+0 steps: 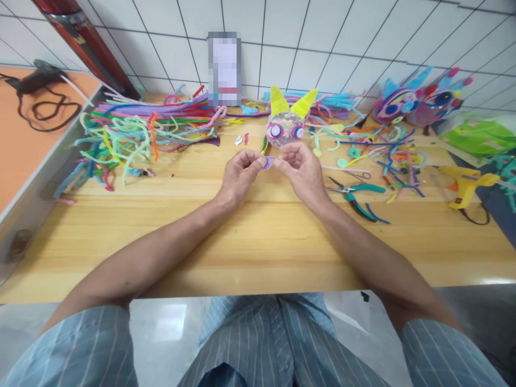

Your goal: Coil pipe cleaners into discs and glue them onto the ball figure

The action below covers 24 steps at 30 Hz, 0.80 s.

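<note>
A small purple coil (266,163) is pinched between the thumb and finger of my left hand (244,174). A short purple strand runs from it to my right hand (297,167), whose thumb and forefinger are closed on it. Just behind my hands stands a clear round figure (287,129) with yellow ears and pink-and-blue coiled eyes. Pliers with teal handles (365,188) lie open to the right of my right hand, close to small scissors (360,175).
Pipe cleaners (141,126) are heaped at the left; cut pieces (403,156) scatter at the right. A yellow glue gun (463,185) lies far right. Two decorated figures (393,105) and a phone (224,70) are at the back.
</note>
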{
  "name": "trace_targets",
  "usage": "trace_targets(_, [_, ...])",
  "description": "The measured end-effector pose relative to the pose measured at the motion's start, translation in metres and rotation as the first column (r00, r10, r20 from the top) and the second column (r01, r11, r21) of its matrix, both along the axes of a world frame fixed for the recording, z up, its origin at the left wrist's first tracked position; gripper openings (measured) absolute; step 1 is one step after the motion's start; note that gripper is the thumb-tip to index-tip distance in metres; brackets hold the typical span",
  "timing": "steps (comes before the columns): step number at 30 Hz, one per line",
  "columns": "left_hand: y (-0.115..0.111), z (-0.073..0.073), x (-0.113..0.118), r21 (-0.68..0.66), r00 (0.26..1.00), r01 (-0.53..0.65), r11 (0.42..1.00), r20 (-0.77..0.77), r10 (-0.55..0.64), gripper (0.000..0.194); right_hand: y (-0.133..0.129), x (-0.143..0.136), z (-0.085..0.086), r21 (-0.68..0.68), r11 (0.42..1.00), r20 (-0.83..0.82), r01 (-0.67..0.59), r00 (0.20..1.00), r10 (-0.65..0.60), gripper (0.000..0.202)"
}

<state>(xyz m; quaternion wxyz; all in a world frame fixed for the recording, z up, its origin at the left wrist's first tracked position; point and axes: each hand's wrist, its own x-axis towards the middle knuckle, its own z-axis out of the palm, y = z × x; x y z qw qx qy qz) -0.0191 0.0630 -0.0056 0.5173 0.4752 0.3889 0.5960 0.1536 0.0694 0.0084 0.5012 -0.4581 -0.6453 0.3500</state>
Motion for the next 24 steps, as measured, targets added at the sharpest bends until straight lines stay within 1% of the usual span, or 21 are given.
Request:
trace_targets(3, [-0.004,0.001,0.004,-0.104,0.992,-0.004,0.995,0.122,0.017,0.030,-0.005,-0.009,-0.008,-0.041,0.999,-0.073,-0.009,0.997,0.006,0.036])
trace_targets(6, [-0.010,0.001,0.008,-0.182,0.983,0.029,0.983,0.185,0.005,0.027,-0.011,-0.016,-0.014,-0.052,0.998,-0.091,-0.026,0.996,0.021,0.036])
trace_targets(10, [-0.014,0.000,0.010,-0.211,0.974,0.069,0.975,0.227,-0.019,0.024,-0.013,-0.018,-0.017,0.003,1.000,-0.074,0.011,0.997,-0.011,0.035])
trace_targets(13, [-0.014,-0.001,0.010,-0.164,0.983,0.047,0.985,0.184,-0.016,0.026,-0.013,-0.016,-0.015,0.077,0.997,-0.038,0.018,0.999,-0.015,0.034])
trace_targets(18, [-0.008,-0.002,0.006,0.009,0.995,0.032,0.999,0.092,-0.033,0.026,-0.013,-0.010,-0.006,0.132,0.991,0.030,-0.011,1.000,0.007,0.032])
trace_targets(21, [-0.006,-0.002,0.005,0.042,0.998,0.019,0.999,0.055,-0.021,0.026,-0.013,-0.007,-0.001,0.142,0.989,0.036,-0.050,0.998,0.045,0.030])
trace_targets(24, [-0.006,-0.001,0.004,0.040,0.999,0.011,0.999,0.041,-0.013,0.027,-0.013,-0.007,0.001,0.141,0.988,0.058,-0.061,0.997,0.053,0.027])
